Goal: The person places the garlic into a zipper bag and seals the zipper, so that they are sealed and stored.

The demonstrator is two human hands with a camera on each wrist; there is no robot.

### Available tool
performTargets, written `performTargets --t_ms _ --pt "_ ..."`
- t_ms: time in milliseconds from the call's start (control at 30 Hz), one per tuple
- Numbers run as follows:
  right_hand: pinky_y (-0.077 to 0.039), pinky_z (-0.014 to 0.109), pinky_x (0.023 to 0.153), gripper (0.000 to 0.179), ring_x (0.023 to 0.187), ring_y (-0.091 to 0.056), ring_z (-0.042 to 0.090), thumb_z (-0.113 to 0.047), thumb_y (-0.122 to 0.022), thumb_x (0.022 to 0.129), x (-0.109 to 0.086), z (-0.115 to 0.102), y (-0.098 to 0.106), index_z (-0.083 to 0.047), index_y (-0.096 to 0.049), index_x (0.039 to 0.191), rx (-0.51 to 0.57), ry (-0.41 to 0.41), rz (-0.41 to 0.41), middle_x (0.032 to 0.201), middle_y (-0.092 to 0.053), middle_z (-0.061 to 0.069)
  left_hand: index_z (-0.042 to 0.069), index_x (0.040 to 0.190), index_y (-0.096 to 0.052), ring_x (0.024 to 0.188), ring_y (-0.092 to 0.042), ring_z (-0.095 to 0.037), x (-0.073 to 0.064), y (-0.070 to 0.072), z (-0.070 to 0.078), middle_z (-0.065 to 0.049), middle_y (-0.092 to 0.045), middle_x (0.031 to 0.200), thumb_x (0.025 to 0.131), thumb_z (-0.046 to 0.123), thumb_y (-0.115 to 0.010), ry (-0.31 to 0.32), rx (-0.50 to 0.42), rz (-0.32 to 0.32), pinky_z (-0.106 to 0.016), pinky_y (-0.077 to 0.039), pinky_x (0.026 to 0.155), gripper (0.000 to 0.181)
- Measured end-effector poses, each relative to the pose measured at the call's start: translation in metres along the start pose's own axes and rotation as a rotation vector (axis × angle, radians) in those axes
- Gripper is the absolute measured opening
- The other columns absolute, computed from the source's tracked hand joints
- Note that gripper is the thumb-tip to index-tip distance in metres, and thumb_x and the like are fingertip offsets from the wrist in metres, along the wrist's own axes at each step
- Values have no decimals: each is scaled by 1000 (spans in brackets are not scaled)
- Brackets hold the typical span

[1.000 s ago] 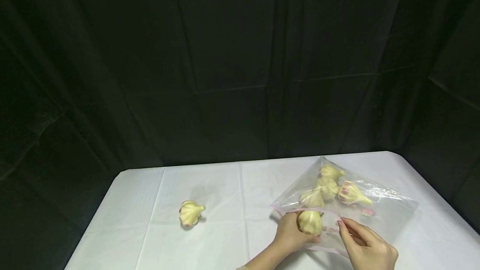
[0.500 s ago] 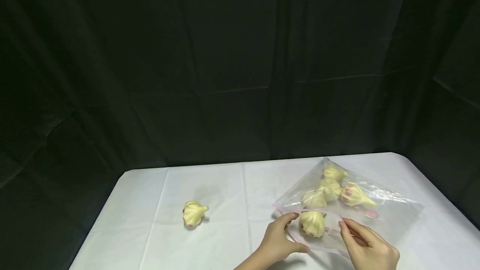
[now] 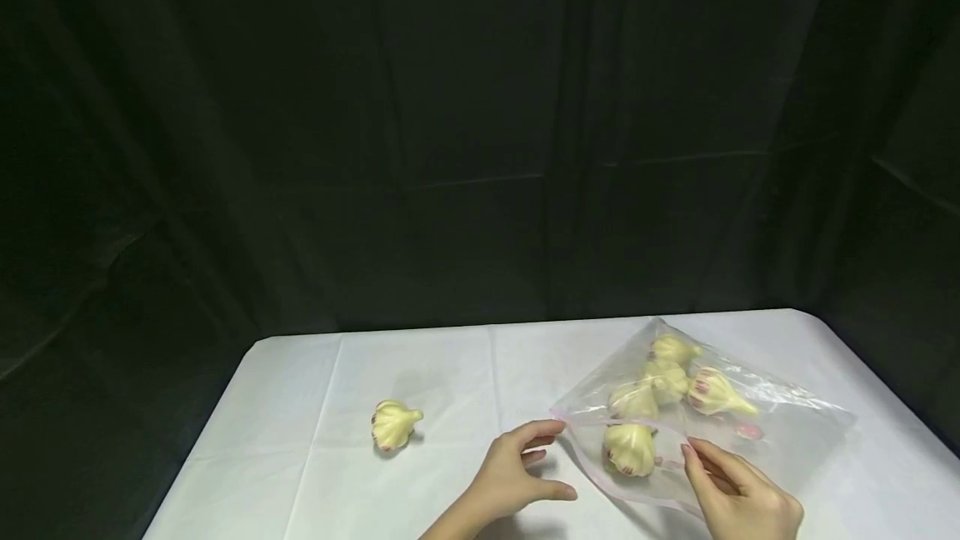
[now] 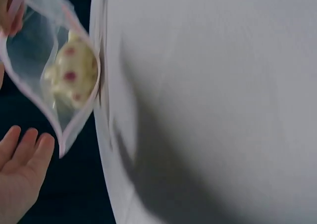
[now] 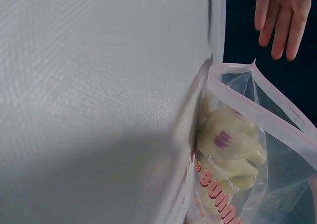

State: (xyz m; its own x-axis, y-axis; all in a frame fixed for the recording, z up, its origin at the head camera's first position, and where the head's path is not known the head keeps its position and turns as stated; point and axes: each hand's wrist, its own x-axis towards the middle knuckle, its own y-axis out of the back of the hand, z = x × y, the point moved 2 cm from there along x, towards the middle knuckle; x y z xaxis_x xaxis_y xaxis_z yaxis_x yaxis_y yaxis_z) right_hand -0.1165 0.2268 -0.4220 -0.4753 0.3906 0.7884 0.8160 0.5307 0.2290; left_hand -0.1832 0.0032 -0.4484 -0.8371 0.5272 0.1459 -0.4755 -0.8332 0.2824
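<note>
In the head view, a clear zip bag with a pink-edged mouth lies at the right of the table, its mouth facing the near side. Several garlic bulbs are inside, one bulb just within the mouth. My right hand pinches the mouth's edge between thumb and fingertips. My left hand is off the bag's left corner, thumb and fingers spread, holding nothing. The left wrist view shows its fingers straight beside the bag opening. A single garlic bulb rests on the table further left.
A white cloth covers the table. Dark curtains hang behind it and along both sides. Red printed lettering on the bag is visible in the right wrist view.
My left hand has let go of a garlic bulb inside the bag's mouth and drawn out to the left. My right hand keeps its pinch on the edge.
</note>
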Motion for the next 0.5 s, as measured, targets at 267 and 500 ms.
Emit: performTargets --t_ms 267,500 --pt "-41 3 51 14 59 -50 -16 14 -73 56 0 -1 -1 9 -67 68 27 8 27 73 -53 -21 10 119 -52 109 -49 -21 -17 49 -5 -6 -52 120 65 5 -77 -16 -76 64 -25 -40 91 59" --pt "-41 2 51 14 58 -50 -17 13 -73 56 0 -2 -2 8 -67 68 20 6 27 72 -55 -19 -4 118 -49 111 -47 -27 -32 91 -10 -16 -50 120 64 0 -76 -35 -104 174 -33 -38 93 60"
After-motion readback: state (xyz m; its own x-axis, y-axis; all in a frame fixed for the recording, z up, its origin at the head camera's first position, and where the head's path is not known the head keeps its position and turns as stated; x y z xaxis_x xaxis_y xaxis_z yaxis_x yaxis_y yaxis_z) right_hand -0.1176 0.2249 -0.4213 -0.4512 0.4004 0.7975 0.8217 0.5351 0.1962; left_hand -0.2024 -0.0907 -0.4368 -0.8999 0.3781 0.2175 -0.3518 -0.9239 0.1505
